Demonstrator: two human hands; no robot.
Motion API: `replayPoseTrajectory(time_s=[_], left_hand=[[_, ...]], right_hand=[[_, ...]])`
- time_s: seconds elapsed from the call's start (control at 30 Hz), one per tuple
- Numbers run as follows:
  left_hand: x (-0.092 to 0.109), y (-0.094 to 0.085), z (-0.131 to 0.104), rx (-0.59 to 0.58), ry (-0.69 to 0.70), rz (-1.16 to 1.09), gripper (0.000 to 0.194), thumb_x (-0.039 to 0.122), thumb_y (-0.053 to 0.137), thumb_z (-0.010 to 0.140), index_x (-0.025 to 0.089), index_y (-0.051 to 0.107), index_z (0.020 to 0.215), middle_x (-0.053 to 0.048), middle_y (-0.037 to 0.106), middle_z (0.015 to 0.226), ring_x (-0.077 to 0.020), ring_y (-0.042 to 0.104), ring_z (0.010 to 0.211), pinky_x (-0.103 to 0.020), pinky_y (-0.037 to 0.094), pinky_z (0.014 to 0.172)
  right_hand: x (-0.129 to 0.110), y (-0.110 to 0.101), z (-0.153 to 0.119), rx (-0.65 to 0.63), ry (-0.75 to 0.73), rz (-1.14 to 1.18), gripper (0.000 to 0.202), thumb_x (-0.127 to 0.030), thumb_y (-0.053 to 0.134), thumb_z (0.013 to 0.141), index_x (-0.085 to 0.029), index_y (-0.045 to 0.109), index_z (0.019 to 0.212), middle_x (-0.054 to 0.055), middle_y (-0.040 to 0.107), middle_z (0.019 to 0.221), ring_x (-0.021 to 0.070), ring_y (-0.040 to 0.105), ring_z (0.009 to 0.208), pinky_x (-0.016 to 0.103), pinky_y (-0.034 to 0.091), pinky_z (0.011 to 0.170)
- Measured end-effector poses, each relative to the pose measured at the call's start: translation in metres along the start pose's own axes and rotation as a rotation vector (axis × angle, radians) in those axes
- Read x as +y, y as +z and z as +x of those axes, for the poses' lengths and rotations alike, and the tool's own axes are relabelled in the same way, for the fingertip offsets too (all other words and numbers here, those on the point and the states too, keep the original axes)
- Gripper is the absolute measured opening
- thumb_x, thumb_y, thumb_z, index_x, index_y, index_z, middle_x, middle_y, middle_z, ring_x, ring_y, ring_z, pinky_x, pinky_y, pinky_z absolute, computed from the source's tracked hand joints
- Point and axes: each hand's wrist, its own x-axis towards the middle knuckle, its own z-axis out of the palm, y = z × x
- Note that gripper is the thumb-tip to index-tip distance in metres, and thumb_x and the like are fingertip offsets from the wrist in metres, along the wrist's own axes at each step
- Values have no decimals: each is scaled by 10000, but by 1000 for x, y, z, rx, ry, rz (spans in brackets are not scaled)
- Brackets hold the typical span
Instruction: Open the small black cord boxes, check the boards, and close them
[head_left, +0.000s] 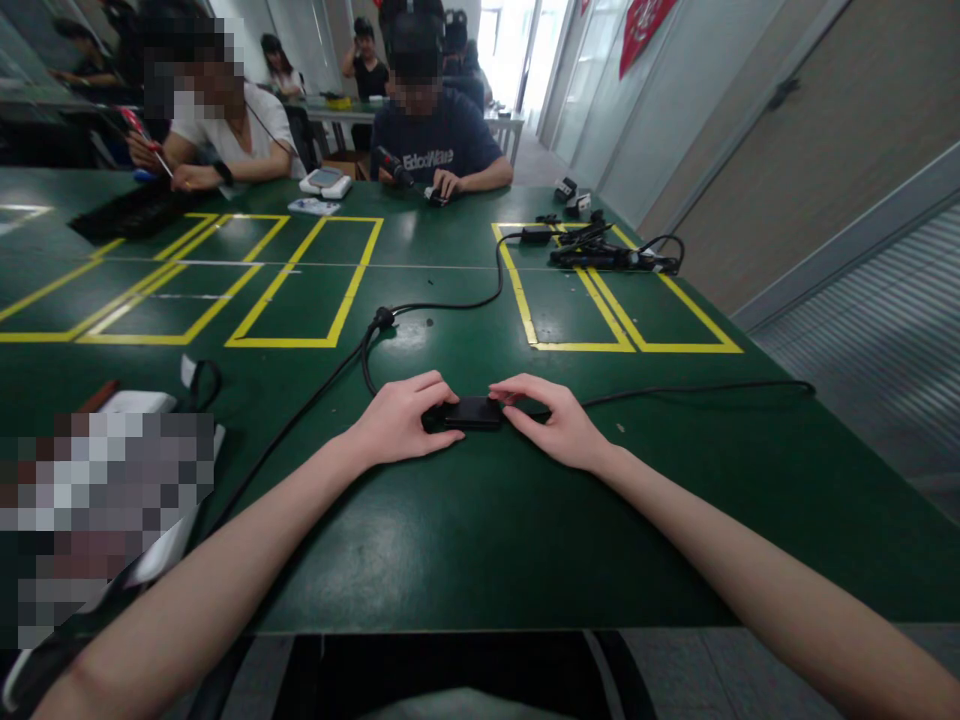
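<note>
A small black box, like a power adapter (474, 413), lies on the green table between my two hands. Around its left end, my left hand (409, 418) has its thumb and fingers curved, with the fingertips at the box. My right hand (551, 418) is at the box's right end, thumb and fingers curved and slightly apart, touching or very near its edge. A black cable (697, 390) runs off to the right from behind my right hand. Another black cable (300, 415), with a tied knot (384, 318), passes left of my left hand.
Yellow tape rectangles (337, 342) mark the green table (480, 560). Tangled black cables and an adapter (535, 235) lie at the far right. A blurred white-edged item (169, 535) is at the left. Two people sit across, one holding a black tool (395, 167).
</note>
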Motion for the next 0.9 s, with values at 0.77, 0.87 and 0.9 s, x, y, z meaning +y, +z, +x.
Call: replayPoseTrajectory(time_s=[0.77,0.87,0.9], left_hand=[[9,2,6,-81,36,44,277,420,557,1025,170,625,1122,-72,716,961,-212,674,836,-317,526,756],[11,4,5,-83,62,82,293,442,577,1026,168,627,1118,-72,724,952,-220,679,852,-319,516,758],[12,5,6,-82,66,90,285,437,556,1039,170,631,1103,-71,724,939,-218,678,848,-317,511,754]], right_hand=[[2,4,-3,-67,-170,-287,231,-382,694,974,-199,753,1102,96,766,962,236,722,864,376,605,777],[0,2,-1,-77,-210,-308,248,-398,651,1004,-181,752,1066,96,756,904,230,694,796,365,575,728],[-1,2,-1,-80,-221,-317,256,-405,641,1009,-179,750,1058,98,753,895,230,684,781,365,567,717]])
